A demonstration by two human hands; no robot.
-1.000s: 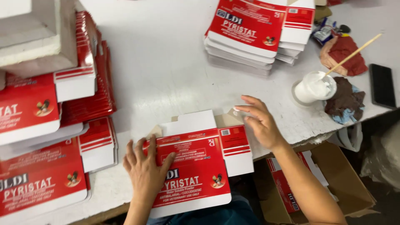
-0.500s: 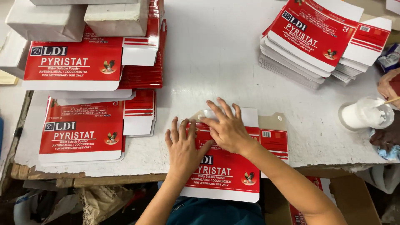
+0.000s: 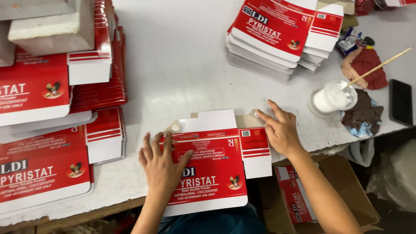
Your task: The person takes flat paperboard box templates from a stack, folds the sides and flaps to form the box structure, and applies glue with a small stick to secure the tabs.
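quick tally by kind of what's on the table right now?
Flat carton under both hands: 1
Stacks of flat cartons: 3
White cup with stick: 1
Black phone: 1
Rags: 2
Total: 8

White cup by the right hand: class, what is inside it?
The white cup holds a white paste, with a thin wooden stick standing in it; its depth and the stick's tip are hidden.

Stacks of flat red cartons lie beside a white glue pot, a black phone and rags.
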